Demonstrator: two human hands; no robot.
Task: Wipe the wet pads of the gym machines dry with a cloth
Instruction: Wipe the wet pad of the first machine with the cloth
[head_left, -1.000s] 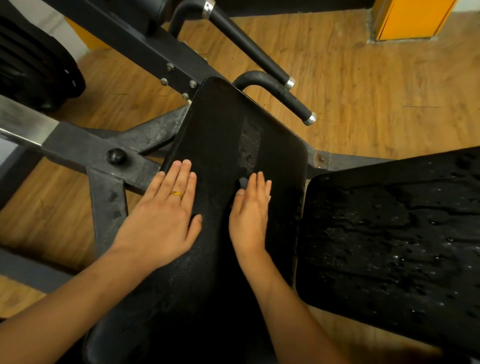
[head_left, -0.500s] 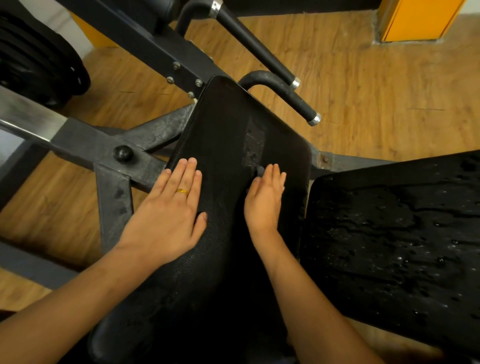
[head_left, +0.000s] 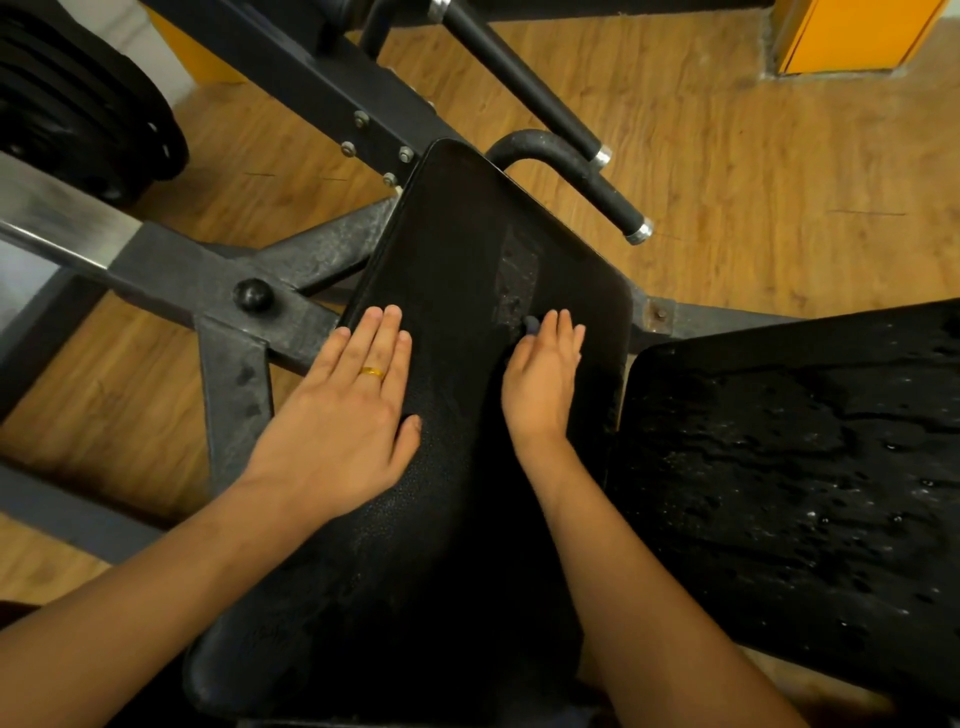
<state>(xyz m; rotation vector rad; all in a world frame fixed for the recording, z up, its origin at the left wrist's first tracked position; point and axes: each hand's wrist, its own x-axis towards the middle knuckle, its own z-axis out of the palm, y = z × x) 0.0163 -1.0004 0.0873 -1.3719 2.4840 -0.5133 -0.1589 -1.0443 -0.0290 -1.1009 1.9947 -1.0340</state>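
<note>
A long black back pad (head_left: 457, 249) runs up the middle, with a worn grey patch (head_left: 517, 275) on it. My left hand (head_left: 353, 410), with a gold ring, lies flat on the pad's left side, fingers straight. My right hand (head_left: 543, 379) presses flat on the pad just below the patch. A small dark bit (head_left: 530, 325) pokes out by its fingertips; I cannot tell if a cloth lies under the palm. To the right, a black seat pad (head_left: 789, 467) is covered in water drops.
The machine's dark steel frame (head_left: 218, 291) crosses on the left, with a round knob (head_left: 253, 294). Two black handle bars (head_left: 587, 176) stick out beyond the back pad. Black weight plates (head_left: 78, 104) stand at top left. An orange cabinet (head_left: 852, 31) sits on the wooden floor (head_left: 753, 171).
My right hand has slid a little up the back pad towards the worn patch. My left hand has stayed flat in about the same place.
</note>
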